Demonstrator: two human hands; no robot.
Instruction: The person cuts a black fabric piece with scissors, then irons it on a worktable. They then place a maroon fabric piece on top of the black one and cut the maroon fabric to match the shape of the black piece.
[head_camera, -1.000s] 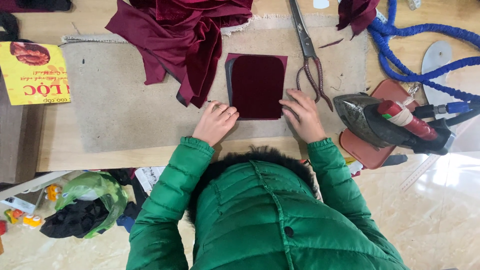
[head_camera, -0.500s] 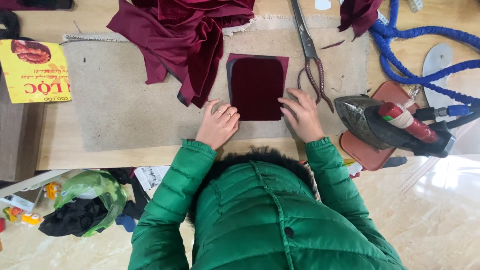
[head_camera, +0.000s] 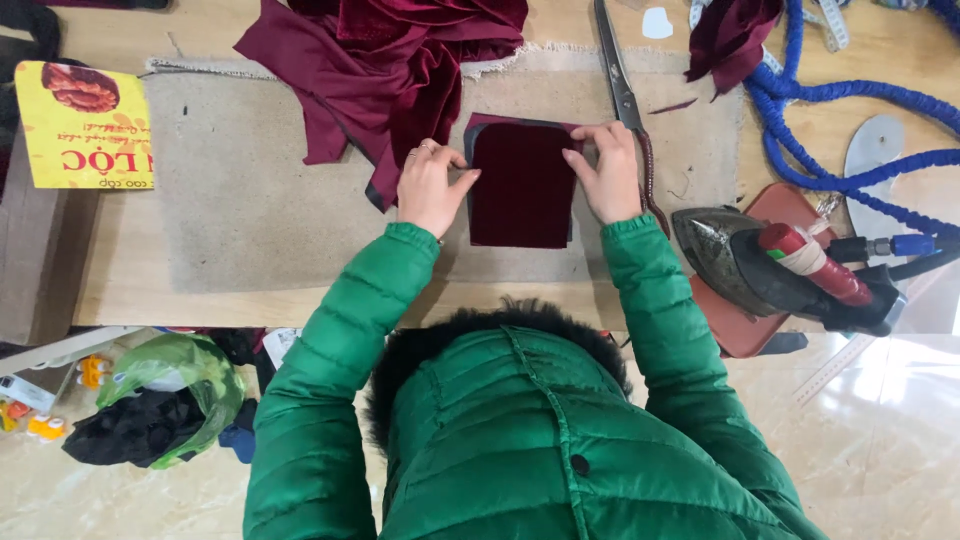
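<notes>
In the head view, both hands had moved up the frame since the earlier picture, where they rested at the lower corners of the cloth piece; they now sat at its upper half. The dark red velvet piece (head_camera: 522, 185) lay flat on the grey felt pad (head_camera: 250, 200) at centre frame, its long axis running up and down the picture, the rounded corners toward the bottom and the straight end toward the top. It appeared to sit slightly higher on the pad than before.

The left hand (head_camera: 432, 188) pressed on the piece's left edge, fingers together and curled down onto the cloth, a ring showing on one finger. The right hand (head_camera: 606, 172) held the upper right corner, its grip closed on the cloth edge with thumb and fingers pinched.

A heap of maroon fabric (head_camera: 390, 70) lay just beside the piece at upper left, touching the left hand's side. Long scissors (head_camera: 625, 95) lay just right of the right hand, blades pointing to the top of the frame. A steam iron (head_camera: 780, 270) rested on a red stand at the right of the counter (head_camera: 180, 305), with a blue hose (head_camera: 830, 110) coiled above it. A yellow printed sheet (head_camera: 85, 125) lay at the upper left.
</notes>
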